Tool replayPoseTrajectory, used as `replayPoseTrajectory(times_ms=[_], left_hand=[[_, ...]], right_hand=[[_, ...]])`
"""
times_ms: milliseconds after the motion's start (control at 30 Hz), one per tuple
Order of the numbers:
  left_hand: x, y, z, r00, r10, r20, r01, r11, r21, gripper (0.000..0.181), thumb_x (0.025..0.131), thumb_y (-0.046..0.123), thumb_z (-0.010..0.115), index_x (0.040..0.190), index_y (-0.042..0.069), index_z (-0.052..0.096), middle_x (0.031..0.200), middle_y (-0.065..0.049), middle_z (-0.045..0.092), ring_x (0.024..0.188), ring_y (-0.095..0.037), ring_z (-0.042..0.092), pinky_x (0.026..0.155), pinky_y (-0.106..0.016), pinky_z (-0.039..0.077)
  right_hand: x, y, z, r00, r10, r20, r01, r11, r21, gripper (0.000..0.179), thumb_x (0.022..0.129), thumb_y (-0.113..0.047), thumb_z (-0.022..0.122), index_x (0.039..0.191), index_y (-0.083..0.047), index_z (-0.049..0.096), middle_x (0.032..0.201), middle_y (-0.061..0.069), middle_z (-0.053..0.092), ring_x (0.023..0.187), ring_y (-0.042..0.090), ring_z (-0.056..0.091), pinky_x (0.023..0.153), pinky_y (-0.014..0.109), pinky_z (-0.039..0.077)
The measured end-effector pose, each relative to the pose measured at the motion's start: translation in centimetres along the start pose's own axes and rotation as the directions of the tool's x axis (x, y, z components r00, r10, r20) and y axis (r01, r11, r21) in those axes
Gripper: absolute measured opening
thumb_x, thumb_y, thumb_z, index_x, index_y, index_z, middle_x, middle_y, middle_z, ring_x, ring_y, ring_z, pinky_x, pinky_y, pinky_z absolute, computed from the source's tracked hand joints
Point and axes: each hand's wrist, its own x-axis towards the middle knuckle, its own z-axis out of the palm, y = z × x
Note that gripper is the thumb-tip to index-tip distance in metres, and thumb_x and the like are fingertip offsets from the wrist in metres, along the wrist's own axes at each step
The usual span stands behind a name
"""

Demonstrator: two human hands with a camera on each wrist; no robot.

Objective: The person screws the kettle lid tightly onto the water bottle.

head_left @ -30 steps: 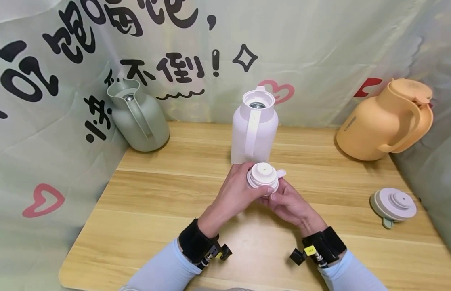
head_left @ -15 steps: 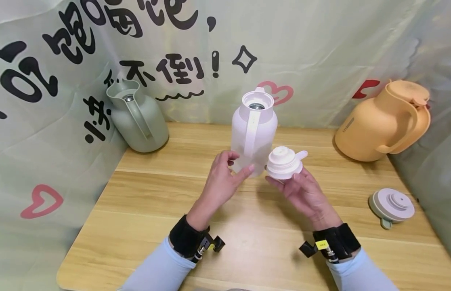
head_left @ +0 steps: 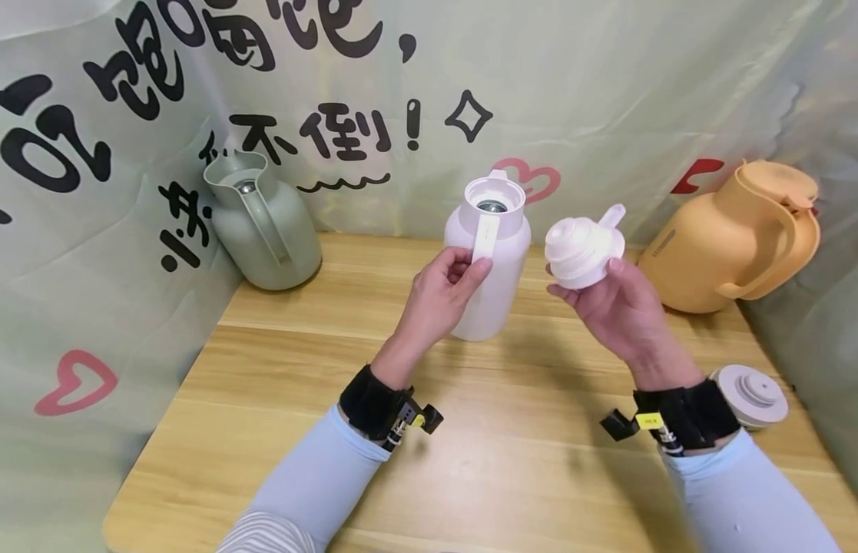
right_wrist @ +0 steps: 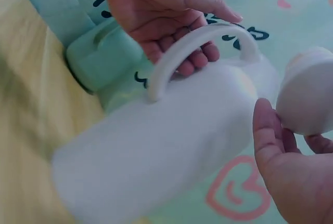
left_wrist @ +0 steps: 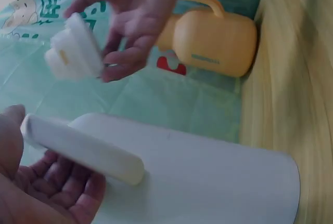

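Observation:
An uncapped lilac thermos jug (head_left: pixel 494 276) stands upright at mid-table, its mouth showing a steel-lined inside. My left hand (head_left: pixel 438 296) is at its handle (left_wrist: pixel 83 148), fingers curled through the loop and thumb on the outer side. In the right wrist view the same hand (right_wrist: pixel 161 21) has its fingertips under the handle. My right hand (head_left: pixel 618 307) holds the white stepped jug lid (head_left: pixel 582 250) in the air to the right, between thumb and fingers. The lid is tilted, with its tab pointing up. Its stepped plug faces left in the left wrist view.
A grey-green jug (head_left: pixel 269 223) without a lid stands at the back left. At the back right is a lidded orange jug (head_left: pixel 712 238). Another lid (head_left: pixel 753 395) lies upside down near the right edge, partly behind my right wrist. Printed cloth (head_left: pixel 594 92) walls the table's back and sides.
My left hand has let go of the lid and moved up to the jug's handle. My right hand has carried the lid up and to the right, away from the left hand.

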Motion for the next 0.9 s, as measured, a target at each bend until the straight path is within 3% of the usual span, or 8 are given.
replayPoseTrajectory(times_ms=[200, 333, 467, 567, 633, 733, 833, 900], left_hand=[[0.5, -0.1, 1.7, 0.995, 0.08, 0.065, -0.067, 0.981, -0.184, 0.033, 0.111, 0.035, 0.056, 0.108, 0.005, 0.069, 0.097, -0.012, 0.076, 0.094, -0.017, 0.075, 0.094, -0.033, 0.058], [0.9, -0.7, 2.8, 0.992, 0.123, 0.032, -0.109, 0.954, -0.281, 0.043, 0.115, 0.034, 0.044, 0.097, 0.002, 0.066, 0.081, -0.015, 0.072, 0.075, -0.017, 0.073, 0.078, -0.029, 0.061], [0.9, -0.8, 3.4, 0.991, 0.131, -0.025, -0.133, 0.953, -0.272, 0.048, 0.116, 0.037, 0.04, 0.083, 0.006, 0.057, 0.063, -0.004, 0.057, 0.055, -0.014, 0.058, 0.059, -0.025, 0.051], [0.7, -0.6, 3.6, 0.99, 0.139, -0.038, -0.144, 0.949, -0.279, 0.048, 0.115, 0.037, 0.041, 0.08, 0.007, 0.053, 0.06, 0.001, 0.049, 0.053, -0.014, 0.049, 0.054, -0.025, 0.043], [0.4, -0.4, 3.8, 0.989, 0.144, -0.044, -0.15, 0.951, -0.269, 0.048, 0.115, 0.037, 0.041, 0.08, 0.007, 0.053, 0.061, 0.002, 0.048, 0.054, -0.014, 0.047, 0.054, -0.025, 0.041], [-0.1, -0.3, 4.0, 0.989, 0.141, -0.055, -0.15, 0.959, -0.239, 0.049, 0.115, 0.04, 0.041, 0.08, 0.008, 0.054, 0.062, 0.001, 0.049, 0.057, -0.013, 0.047, 0.055, -0.025, 0.04], [-0.4, -0.2, 4.1, 0.989, 0.136, -0.062, -0.146, 0.965, -0.218, 0.05, 0.115, 0.044, 0.04, 0.082, 0.009, 0.055, 0.065, -0.001, 0.051, 0.06, -0.013, 0.048, 0.057, -0.024, 0.04], [-0.6, -0.1, 4.1, 0.989, 0.137, -0.059, -0.146, 0.966, -0.211, 0.051, 0.114, 0.047, 0.039, 0.083, 0.01, 0.055, 0.066, -0.002, 0.051, 0.061, -0.013, 0.049, 0.057, -0.024, 0.04]], right_hand=[[2.8, -2.9, 1.6, 0.999, -0.032, -0.033, 0.029, 0.995, -0.092, 0.042, 0.111, -0.019, 0.043, 0.148, 0.0, 0.045, 0.132, 0.014, 0.068, 0.11, 0.025, 0.068, 0.09, 0.038, 0.059], [5.0, -4.2, 2.7, 0.992, -0.065, -0.105, 0.04, 0.973, -0.225, 0.038, 0.11, -0.021, 0.05, 0.143, -0.002, 0.052, 0.128, 0.01, 0.07, 0.103, 0.021, 0.067, 0.082, 0.032, 0.058], [7.3, -5.0, 3.8, 0.98, -0.066, -0.189, -0.015, 0.916, -0.4, 0.03, 0.109, -0.021, 0.057, 0.134, -0.005, 0.06, 0.115, 0.006, 0.071, 0.095, 0.018, 0.064, 0.077, 0.029, 0.056], [8.8, -5.6, 4.6, 0.968, -0.056, -0.244, -0.084, 0.844, -0.529, 0.029, 0.107, -0.019, 0.061, 0.132, -0.005, 0.064, 0.112, 0.007, 0.068, 0.092, 0.02, 0.06, 0.076, 0.028, 0.055], [9.7, -6.0, 5.1, 0.962, -0.037, -0.269, -0.15, 0.755, -0.638, 0.035, 0.107, -0.022, 0.062, 0.138, -0.006, 0.063, 0.117, 0.007, 0.067, 0.095, 0.021, 0.059, 0.077, 0.027, 0.053], [11.0, -6.3, 5.7, 0.955, 0.011, -0.297, -0.254, 0.551, -0.795, 0.046, 0.106, -0.031, 0.062, 0.148, -0.012, 0.059, 0.128, 0.004, 0.068, 0.103, 0.021, 0.059, 0.082, 0.026, 0.051], [12.2, -6.2, 6.3, 0.955, 0.057, -0.292, -0.294, 0.332, -0.896, 0.053, 0.105, -0.039, 0.063, 0.152, -0.017, 0.055, 0.131, 0.003, 0.066, 0.108, 0.02, 0.058, 0.085, 0.028, 0.049], [12.9, -6.0, 6.7, 0.956, 0.072, -0.283, -0.292, 0.222, -0.93, 0.057, 0.103, -0.042, 0.064, 0.153, -0.017, 0.055, 0.129, 0.006, 0.065, 0.108, 0.021, 0.057, 0.085, 0.029, 0.048]])
